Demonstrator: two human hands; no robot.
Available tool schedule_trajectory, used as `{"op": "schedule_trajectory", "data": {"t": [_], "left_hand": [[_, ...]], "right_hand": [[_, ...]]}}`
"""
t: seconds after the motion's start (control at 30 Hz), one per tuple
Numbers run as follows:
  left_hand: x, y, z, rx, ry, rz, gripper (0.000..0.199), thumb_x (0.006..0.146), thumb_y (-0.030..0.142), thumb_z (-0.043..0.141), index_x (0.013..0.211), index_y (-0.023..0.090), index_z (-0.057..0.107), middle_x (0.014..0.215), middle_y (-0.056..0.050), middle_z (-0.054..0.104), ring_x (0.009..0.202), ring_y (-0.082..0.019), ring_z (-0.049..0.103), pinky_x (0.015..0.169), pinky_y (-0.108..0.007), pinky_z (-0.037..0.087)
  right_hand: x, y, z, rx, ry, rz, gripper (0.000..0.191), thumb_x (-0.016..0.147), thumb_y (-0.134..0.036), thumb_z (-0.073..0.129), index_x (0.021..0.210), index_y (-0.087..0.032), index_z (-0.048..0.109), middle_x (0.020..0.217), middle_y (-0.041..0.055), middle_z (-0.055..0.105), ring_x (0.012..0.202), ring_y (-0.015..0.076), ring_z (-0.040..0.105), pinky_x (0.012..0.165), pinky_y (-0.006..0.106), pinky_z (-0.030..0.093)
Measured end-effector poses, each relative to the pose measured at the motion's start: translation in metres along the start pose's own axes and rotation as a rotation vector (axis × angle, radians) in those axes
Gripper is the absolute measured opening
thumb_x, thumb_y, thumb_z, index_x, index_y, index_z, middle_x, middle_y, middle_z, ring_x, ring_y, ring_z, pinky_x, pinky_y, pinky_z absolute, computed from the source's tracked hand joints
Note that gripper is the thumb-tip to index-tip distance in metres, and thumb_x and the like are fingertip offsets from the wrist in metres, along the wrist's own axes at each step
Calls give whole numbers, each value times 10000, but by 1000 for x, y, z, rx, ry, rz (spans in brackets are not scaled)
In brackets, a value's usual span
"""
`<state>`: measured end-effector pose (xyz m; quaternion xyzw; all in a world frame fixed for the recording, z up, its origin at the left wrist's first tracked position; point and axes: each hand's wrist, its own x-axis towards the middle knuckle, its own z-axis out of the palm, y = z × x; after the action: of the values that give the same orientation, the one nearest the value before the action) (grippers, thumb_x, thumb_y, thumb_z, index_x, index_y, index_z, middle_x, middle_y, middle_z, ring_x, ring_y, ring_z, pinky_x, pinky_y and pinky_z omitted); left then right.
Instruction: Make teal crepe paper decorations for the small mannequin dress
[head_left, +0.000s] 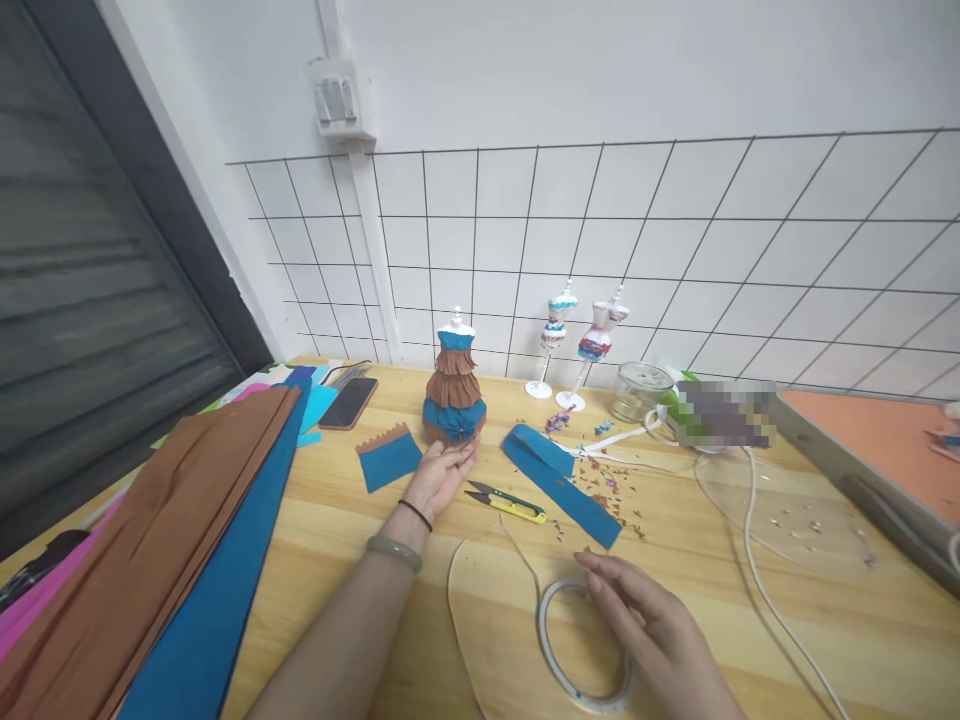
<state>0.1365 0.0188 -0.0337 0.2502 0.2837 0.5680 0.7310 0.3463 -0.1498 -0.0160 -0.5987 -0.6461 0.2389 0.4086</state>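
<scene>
A small dress form [455,385] stands upright on the wooden tabletop [315,525], its white shoulders above a blue band, two ruffled brown tiers and a puffed, gathered blue skirt. The left hand [442,475] lies palm up just in front, its fingers [466,455] stretched out at the skirt's lower edge; whether they grip it cannot be told. The right hand [649,620] is bent beside a thin, round tape roll [592,703], thumb and fingertips close together, well apart from the dress form; any pinched scrap is too small to make out.

Between them lie yellow-handled snips [517,505] and a flat, folded blue strip [570,497]. Left of the dress form is a blue piece [390,465] with a jagged brown edge. A round, see-through jar [641,392] stands near the wall, its contents unclear.
</scene>
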Motion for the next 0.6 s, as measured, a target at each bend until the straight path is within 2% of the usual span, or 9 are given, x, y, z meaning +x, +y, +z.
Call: {"op": "schedule_trajectory", "data": {"t": [0.13, 0.27, 0.37, 0.5, 0.6], "left_hand": [[-7, -4, 6, 156, 33, -84, 201, 666, -20, 590, 804, 119, 541, 889, -108, 663, 882, -172, 629, 812, -279, 486], [-18, -4, 10, 349, 88, -173, 80, 690, 106, 637, 724, 89, 566, 687, -104, 665, 620, -130, 645, 561, -191, 510], [-29, 5, 10, 474, 109, -193, 177, 682, 230, 659, 654, 89, 557, 575, -74, 638, 445, -93, 584, 383, -148, 425], [-48, 22, 3, 585, 129, -178, 284, 692, 390, 614, 668, 117, 541, 438, 2, 565, 301, -67, 478, 278, -131, 279], [-62, 32, -6, 643, 163, -154, 383, 708, 511, 528, 606, 143, 492, 360, 29, 505, 242, -60, 402, 254, -137, 215]], "right_hand": [[1, 0, 1, 30, 58, -68, 254, 779, -344, 526, 914, -179, 664, 851, 94, 686, 776, 198, 645, 635, 224, 525], [0, 4, 3, 4, 25, -62, 226, 793, -365, 506, 740, -195, 647, 670, 39, 635, 612, 165, 604, 539, 214, 481], [-2, 10, 6, -69, 45, 6, 282, 782, -409, 512, 607, -197, 574, 551, -4, 554, 516, 143, 534, 472, 207, 423], [-4, 10, 8, -80, 75, 21, 398, 805, -428, 464, 484, -199, 416, 468, -40, 409, 448, 114, 439, 435, 194, 368], [-5, 5, 8, -34, 76, 50, 395, 841, -417, 404, 522, -195, 479, 463, -36, 435, 443, 116, 469, 438, 191, 384]]}}
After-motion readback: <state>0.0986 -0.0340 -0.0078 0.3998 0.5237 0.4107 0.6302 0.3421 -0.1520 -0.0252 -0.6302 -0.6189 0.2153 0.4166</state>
